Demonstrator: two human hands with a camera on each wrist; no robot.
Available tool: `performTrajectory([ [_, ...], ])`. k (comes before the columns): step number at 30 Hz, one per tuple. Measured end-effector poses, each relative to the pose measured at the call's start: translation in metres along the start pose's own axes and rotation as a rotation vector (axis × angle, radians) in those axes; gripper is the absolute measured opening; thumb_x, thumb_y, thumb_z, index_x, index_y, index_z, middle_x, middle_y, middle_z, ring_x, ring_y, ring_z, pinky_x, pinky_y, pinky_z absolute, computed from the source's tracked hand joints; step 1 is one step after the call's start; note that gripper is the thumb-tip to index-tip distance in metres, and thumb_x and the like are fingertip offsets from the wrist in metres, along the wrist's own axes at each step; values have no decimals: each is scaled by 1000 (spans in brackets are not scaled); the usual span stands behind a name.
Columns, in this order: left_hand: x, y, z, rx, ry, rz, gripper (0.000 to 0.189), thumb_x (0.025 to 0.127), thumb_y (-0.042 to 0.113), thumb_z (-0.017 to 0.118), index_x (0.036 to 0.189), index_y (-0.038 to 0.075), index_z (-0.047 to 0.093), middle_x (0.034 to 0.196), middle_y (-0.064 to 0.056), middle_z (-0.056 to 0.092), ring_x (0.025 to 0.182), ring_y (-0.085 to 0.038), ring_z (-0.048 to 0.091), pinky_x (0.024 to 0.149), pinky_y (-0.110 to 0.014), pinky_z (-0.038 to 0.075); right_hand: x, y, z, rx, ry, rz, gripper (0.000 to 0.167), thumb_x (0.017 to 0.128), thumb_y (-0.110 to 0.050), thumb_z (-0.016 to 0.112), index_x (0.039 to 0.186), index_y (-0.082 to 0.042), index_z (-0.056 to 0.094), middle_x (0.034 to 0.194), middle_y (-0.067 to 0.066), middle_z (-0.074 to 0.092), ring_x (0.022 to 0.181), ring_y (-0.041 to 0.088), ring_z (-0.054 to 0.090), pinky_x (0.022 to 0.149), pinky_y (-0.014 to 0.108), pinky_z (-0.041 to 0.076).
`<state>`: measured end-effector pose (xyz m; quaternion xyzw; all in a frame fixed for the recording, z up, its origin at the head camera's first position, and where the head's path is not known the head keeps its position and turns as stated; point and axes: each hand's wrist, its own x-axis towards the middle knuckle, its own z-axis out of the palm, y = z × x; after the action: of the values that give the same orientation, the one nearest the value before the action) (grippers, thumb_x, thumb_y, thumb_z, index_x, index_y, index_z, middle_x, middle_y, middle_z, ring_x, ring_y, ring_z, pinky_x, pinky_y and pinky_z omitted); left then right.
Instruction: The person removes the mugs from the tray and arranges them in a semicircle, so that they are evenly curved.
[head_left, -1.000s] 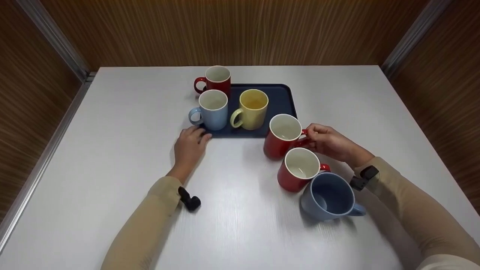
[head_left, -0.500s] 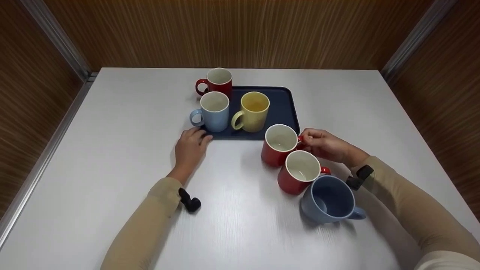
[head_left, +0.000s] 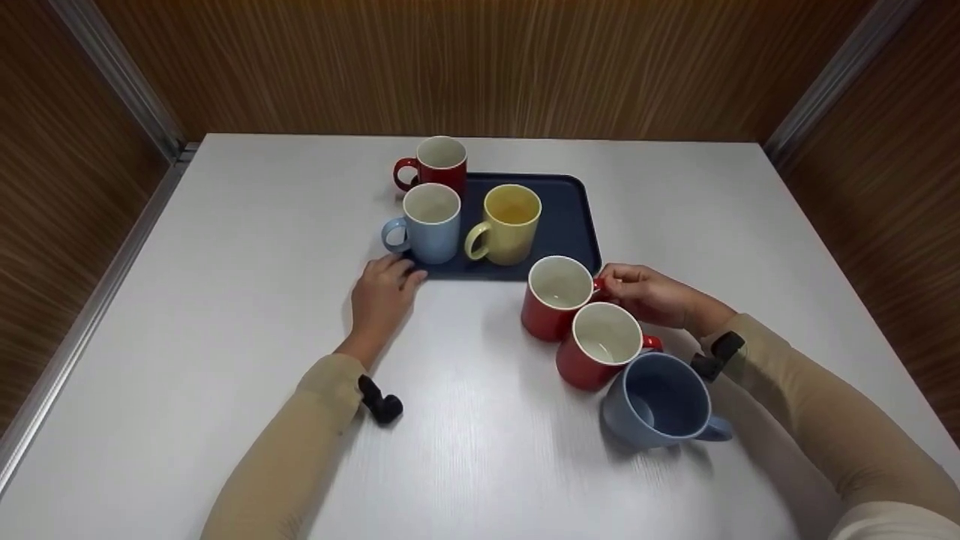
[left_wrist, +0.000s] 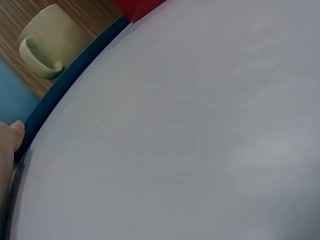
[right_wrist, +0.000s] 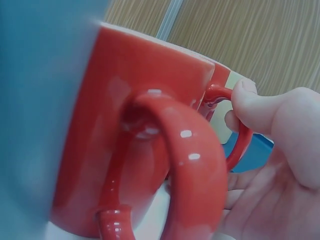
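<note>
My right hand (head_left: 649, 295) pinches the handle of a red mug (head_left: 553, 313) at the front right of the dark blue tray (head_left: 566, 225). In the right wrist view thumb and finger close on that handle (right_wrist: 243, 145). A second red mug (head_left: 589, 366) stands just in front of it, its handle large in the right wrist view. My left hand (head_left: 381, 300) rests at the tray's front left corner, with the thumb (left_wrist: 18, 131) on the rim in the left wrist view. A light blue mug (head_left: 436, 238) and a yellow mug (head_left: 514, 238) stand on the tray.
A third red mug (head_left: 444, 171) is at the tray's back left corner, partly behind the light blue one. A wide blue mug (head_left: 646, 420) stands at the right front, close to the second red mug. Wood-grain panels (head_left: 480, 67) border the white table (head_left: 480, 450).
My right hand has brought its red mug toward me and slightly left, from beside the tray's corner to against the second red mug. The left hand stays at the tray; the view shifts slightly.
</note>
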<state>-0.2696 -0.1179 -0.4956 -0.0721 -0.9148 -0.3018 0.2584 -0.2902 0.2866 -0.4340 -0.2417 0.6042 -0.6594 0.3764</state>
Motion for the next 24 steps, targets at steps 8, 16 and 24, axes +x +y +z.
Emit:
performTrajectory([
  [8,1,0,1,21,5,4,33,86,33,67,100,4,71,109,-11,64,97,-27,57,81,-39,48,1,-2,-2,-38,-2,59,20,100,-14,40,99,-9,59,100,4,57,95,19,48,80,32,47],
  [16,3,-1,0,14,11,19,32,86,32,68,100,3,70,108,-12,64,97,-28,58,81,-39,48,0,-7,0,-86,26,126,16,99,-18,44,100,-12,58,103,5,56,96,20,50,84,34,47],
  [24,1,0,1,9,4,16,33,85,32,68,99,2,70,109,-12,64,98,-28,58,81,-40,48,-6,-10,1,-148,90,206,26,99,-26,44,117,-10,55,113,10,57,104,23,54,91,37,46],
])
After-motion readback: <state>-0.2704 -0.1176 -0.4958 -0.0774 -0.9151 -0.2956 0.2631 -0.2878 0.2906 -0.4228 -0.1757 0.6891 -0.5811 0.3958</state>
